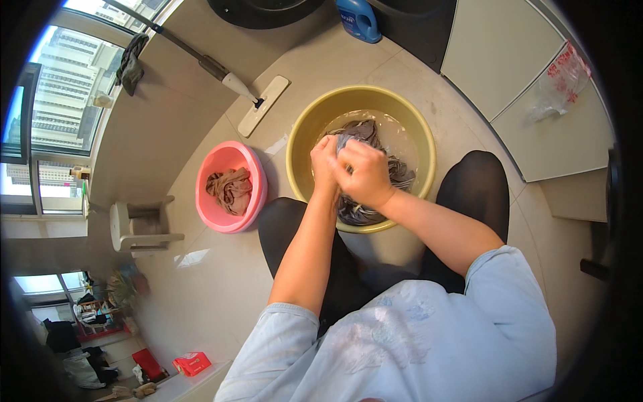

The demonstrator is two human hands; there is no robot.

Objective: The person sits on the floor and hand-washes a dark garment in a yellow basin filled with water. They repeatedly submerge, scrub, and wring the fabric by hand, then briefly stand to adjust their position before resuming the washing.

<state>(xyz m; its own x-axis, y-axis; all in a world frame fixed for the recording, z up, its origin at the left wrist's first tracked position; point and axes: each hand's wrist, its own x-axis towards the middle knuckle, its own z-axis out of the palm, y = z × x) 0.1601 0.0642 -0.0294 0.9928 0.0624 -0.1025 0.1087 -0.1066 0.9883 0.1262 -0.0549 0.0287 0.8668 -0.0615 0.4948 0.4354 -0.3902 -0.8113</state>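
Between my knees stands a round yellow plastic basin with shallow water in it. Over it, my left hand and my right hand are pressed close together, both closed on a grey wet cloth. Only a small part of this cloth shows above my fingers; the rest is hidden behind my hands. Below them, a heap of dark grey and striped laundry lies soaking. Whether the held cloth joins that heap, I cannot tell.
To the left, a pink basin holds brown crumpled cloth. A flat mop leans behind it, near a small stool. A blue detergent bottle stands at the back. Pale cabinets border the right.
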